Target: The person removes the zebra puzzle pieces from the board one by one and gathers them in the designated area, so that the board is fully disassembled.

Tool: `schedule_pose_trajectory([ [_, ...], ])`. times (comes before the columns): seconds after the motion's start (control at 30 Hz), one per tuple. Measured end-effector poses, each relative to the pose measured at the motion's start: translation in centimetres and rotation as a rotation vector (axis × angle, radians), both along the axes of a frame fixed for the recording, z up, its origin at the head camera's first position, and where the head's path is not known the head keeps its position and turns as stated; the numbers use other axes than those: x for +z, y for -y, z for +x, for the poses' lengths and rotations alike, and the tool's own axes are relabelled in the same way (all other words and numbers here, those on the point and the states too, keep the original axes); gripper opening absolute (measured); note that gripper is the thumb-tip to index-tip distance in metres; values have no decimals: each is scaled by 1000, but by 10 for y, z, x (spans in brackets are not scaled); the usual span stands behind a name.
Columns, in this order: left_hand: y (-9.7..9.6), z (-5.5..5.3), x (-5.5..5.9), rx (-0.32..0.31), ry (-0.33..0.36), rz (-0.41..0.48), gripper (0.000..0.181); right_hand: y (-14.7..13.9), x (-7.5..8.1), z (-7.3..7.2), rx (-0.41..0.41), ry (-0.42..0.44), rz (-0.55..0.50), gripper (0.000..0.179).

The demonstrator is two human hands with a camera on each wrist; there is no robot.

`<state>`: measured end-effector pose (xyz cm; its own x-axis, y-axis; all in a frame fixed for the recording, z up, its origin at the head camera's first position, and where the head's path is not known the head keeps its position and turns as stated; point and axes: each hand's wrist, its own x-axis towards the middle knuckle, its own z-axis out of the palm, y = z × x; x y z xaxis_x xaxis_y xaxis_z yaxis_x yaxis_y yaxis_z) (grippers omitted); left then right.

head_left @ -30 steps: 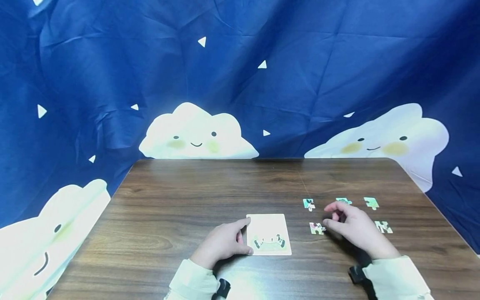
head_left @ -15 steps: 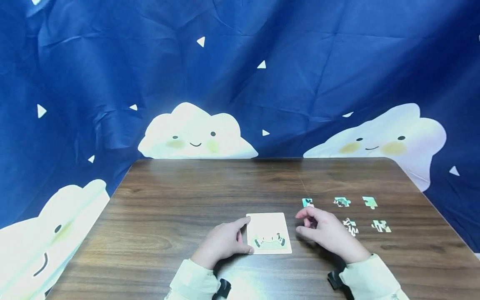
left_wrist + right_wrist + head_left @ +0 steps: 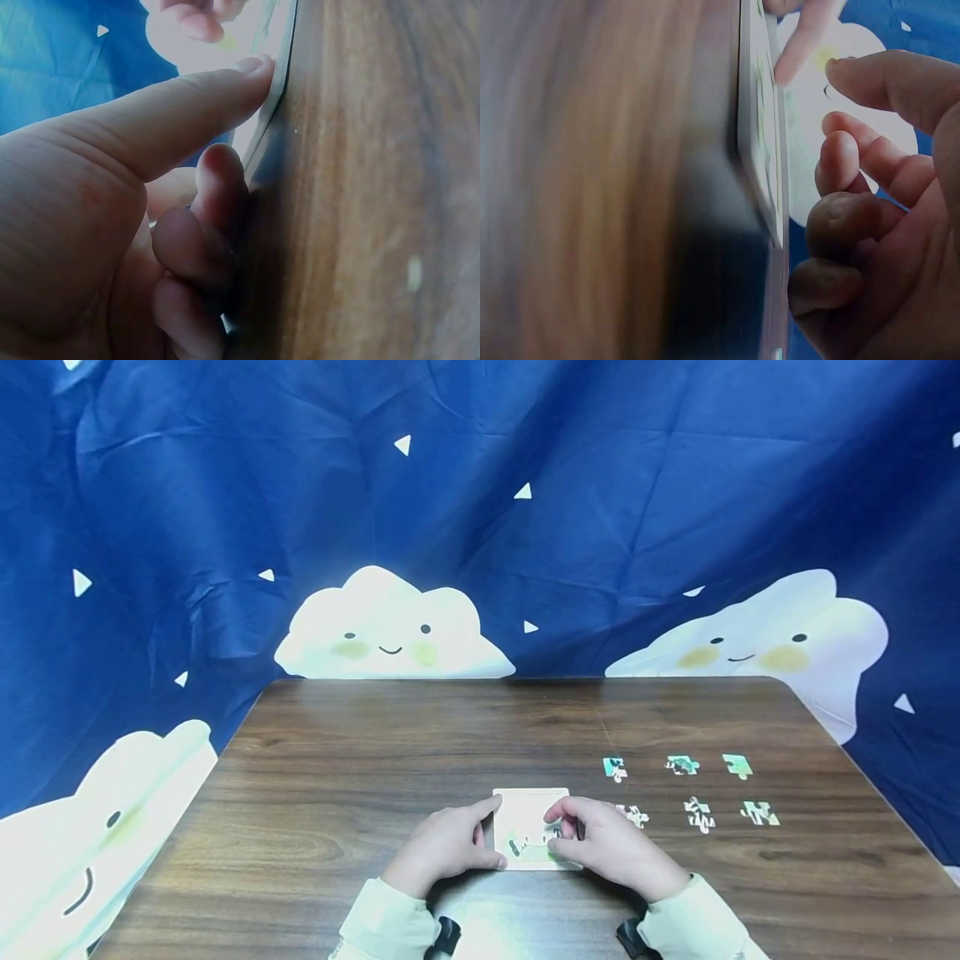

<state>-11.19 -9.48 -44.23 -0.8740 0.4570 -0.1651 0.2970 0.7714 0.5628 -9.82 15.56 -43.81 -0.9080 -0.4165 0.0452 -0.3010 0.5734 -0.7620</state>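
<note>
A pale square puzzle board point(image 3: 528, 810) lies flat on the table, its lower part printed with a faint black-and-green picture. My left hand point(image 3: 450, 843) rests at its left edge, index fingertip at the far corner and thumb at the near one. In the left wrist view, the straight left thumb point(image 3: 187, 112) presses on the board's rim while other fingers curl beside it. Over the board's right side hovers my right hand point(image 3: 611, 847). Its thumb point(image 3: 900, 79) and fingers stand apart, nothing visible between them. That hand hides the board's right edge in the head view.
Right of the board, several jigsaw pieces lie apart in two rows on the wooden table point(image 3: 375, 735), including a green piece point(image 3: 738, 766) and a black-and-white one point(image 3: 701, 814). A blue curtain point(image 3: 450, 485) with clouds hangs behind the table.
My right hand has moved left from among the jigsaw pieces to above the board's right side, uncovering the pieces. The left hand and the board have stayed in place.
</note>
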Motion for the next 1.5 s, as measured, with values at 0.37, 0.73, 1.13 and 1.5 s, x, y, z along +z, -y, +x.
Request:
schedule_pose_trajectory([
  [0.37, -1, 0, -2, 6, -8, -6, 84, 24, -4, 1, 80, -22, 57, 20],
  [0.73, -2, -1, 0, -7, 5, -2, 88, 34, -5, -2, 56, -43, 137, 20],
  [1.13, 0, 0, 2, -9, -6, -14, 87, 38, -4, -2, 27, -38, 188, 24],
  [1.5, 2, -1, 0, -3, -4, -18, 88, 39, -5, -1, 12, -47, 199, 26],
])
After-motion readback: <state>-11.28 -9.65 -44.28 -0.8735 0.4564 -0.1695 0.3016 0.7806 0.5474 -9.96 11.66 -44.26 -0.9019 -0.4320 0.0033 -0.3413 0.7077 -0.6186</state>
